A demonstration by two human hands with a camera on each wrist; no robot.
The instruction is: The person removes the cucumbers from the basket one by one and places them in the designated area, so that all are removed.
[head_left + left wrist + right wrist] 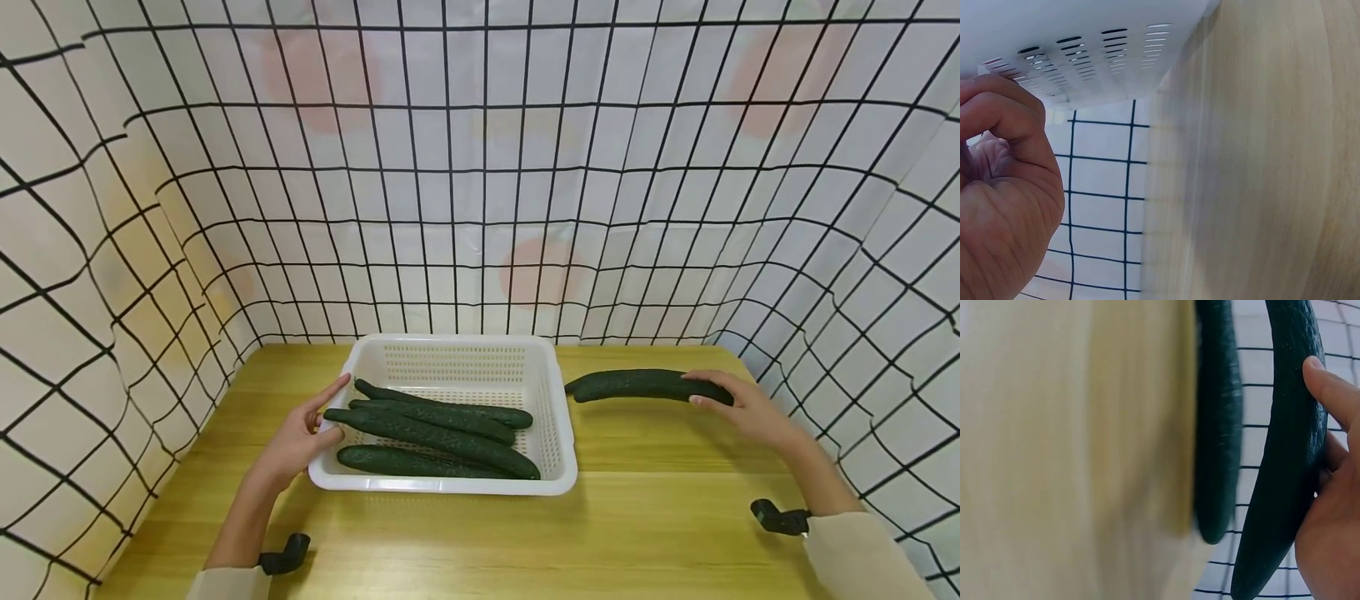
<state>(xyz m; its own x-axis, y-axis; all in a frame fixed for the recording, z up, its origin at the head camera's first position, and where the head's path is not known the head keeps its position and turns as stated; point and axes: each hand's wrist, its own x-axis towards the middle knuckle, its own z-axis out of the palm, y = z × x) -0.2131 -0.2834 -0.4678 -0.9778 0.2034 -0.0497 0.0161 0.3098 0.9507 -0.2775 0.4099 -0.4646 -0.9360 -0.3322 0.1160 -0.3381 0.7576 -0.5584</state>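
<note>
"What's around the table?"

"Black wire mesh (483,169) stands at the far, left and right sides of the wooden table (637,533), with pale backing (467,137) behind it."

"Where's the held cucumber (1291,437)?"

"On the right. The right hand (738,408) pinches it near its right end, thumb on the near side. Maybe that's so the long part can stick out left. It looks lifted, but I can't tell how high."

"What's by it?"

"Another cucumber (1217,425), its left tip seemingly close to the white basket (450,486). Four more cucumbers (450,446) lie longways inside, probably because they fit best like that."

"And the left hand (292,442)?"

"It pinches the basket's left rim, perhaps to make it stay put."

"Where's room to move?"

"Plain wood shows on the near side. The far side looks tight, with mesh close behind. The basket's right rim stands between the cucumbers inside and outside."
</note>
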